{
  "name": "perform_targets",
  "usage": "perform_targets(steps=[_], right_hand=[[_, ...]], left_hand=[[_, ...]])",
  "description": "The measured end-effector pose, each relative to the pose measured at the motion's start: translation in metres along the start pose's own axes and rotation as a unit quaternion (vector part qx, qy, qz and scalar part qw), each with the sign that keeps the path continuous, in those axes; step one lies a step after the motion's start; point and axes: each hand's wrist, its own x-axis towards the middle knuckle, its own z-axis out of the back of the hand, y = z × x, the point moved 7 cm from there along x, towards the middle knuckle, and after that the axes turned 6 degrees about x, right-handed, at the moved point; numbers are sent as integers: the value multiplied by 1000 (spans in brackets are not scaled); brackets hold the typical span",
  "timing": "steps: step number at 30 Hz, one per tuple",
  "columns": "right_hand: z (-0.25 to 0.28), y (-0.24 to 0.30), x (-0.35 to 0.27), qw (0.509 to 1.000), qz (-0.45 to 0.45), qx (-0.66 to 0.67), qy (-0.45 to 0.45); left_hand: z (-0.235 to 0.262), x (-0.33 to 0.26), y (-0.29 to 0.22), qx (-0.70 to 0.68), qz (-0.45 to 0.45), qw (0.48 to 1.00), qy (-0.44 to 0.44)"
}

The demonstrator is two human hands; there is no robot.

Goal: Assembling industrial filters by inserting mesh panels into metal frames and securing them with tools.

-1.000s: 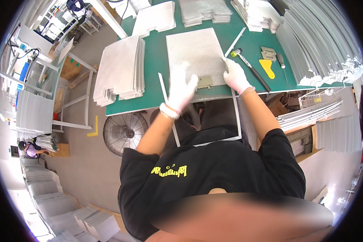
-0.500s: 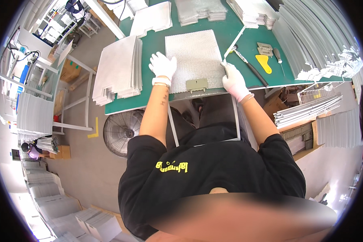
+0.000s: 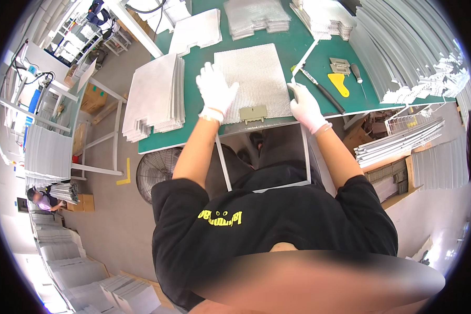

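Note:
A rectangular sheet of silver wire mesh (image 3: 254, 73) lies on the green tabletop in front of me. My left hand (image 3: 216, 93), in a white glove, rests flat with fingers spread at the mesh's left edge. At its right edge my gloved right hand (image 3: 306, 108) is closed around a thin silver metal frame strip (image 3: 305, 58), whose free end slants up and away. Other bars of a slim metal frame (image 3: 306, 157) run between the table edge and my waist. Near the mesh's front edge sits a small olive-green plate with tabs (image 3: 253, 113).
Stacked mesh sheets (image 3: 154, 94) stand left, with more behind. On the right lie a black-handled hammer (image 3: 327, 95), a yellow scraper (image 3: 338, 85), a screwdriver (image 3: 357, 73) and small metal plates (image 3: 339, 66). Long strips (image 3: 403, 52) are piled beyond. A floor fan (image 3: 157, 175) stands below left.
My left hand has slid right, further onto the mesh's left edge. The right hand keeps its hold on the strip at nearly the same spot. The view has shifted slightly.

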Motion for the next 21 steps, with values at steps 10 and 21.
perform_targets(steps=[10, 21], right_hand=[[0, 30, -17, 989, -67, 53, 123], [3, 24, -98, 965, -156, 212, -2]], left_hand=[[-35, -207, -151, -804, 331, 249, 426], [-44, -173, -156, -890, 341, 203, 225]])
